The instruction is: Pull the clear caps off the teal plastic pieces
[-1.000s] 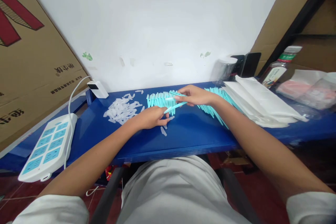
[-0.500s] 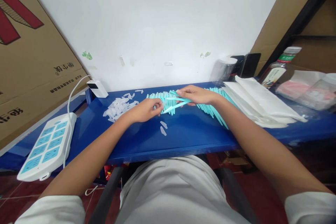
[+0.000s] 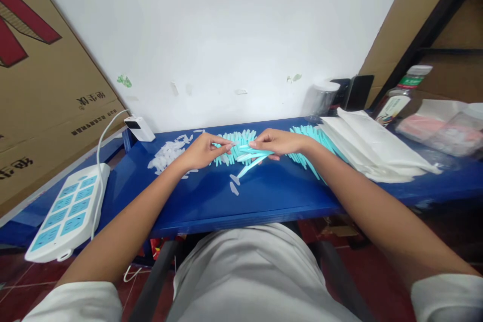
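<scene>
While a white power strip (image 3: 69, 213) takes up the far left, a loose heap of translucent pieces (image 3: 166, 155) lies next on the blue table (image 3: 211, 206). Just right of that heap, the person's left hand (image 3: 207, 150) has thumb and forefinger pressed together, apparently on one small translucent piece (image 3: 234, 143), though its outline is faint. Beyond those fingertips runs a row of teal sticks (image 3: 246, 134), laid side by side near the wall, and nearer the person rest two loose pieces (image 3: 234, 184). Several held sticks (image 3: 253, 154) fan leftward from the right hand (image 3: 277, 142), clamped between its thumb and fingers; one slants down toward the loose pair, and whether it touches them cannot be told. More teal sticks (image 3: 320, 137) lie partly beneath the right forearm, beside folded white sheets (image 3: 377, 146). With the fingertips this close, a light pinch on the small piece would probably serve best, while the right hand's grip should be firm enough to keep the fanned sticks from slipping or crossing.
</scene>
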A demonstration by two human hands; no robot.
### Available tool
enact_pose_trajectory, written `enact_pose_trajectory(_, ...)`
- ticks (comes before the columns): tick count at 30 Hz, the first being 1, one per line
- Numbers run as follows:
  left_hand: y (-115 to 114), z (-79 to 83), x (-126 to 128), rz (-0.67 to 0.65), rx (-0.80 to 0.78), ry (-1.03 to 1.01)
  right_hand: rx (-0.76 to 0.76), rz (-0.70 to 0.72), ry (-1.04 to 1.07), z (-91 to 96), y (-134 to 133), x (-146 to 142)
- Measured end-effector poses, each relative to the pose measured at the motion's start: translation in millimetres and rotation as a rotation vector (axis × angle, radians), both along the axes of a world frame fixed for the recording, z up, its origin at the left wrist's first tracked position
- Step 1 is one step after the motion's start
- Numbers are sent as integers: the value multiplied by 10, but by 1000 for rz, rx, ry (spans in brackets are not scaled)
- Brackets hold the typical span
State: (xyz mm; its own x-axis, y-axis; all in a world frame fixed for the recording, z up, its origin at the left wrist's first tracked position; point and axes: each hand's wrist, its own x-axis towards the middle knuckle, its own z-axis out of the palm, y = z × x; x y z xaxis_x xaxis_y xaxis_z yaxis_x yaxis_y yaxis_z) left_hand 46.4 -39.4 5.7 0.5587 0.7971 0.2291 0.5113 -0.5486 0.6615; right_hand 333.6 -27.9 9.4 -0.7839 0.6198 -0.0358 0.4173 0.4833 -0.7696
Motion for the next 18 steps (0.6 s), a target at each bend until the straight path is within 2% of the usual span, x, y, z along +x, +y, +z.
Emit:
enact_pose_trajectory(11,68,-87,9,5,76,-263,-144,-45,66,6,4,-21)
enact_pose_trajectory(18,48,-87,45,6,62,-336,-154,-92,84,-8,4,-31)
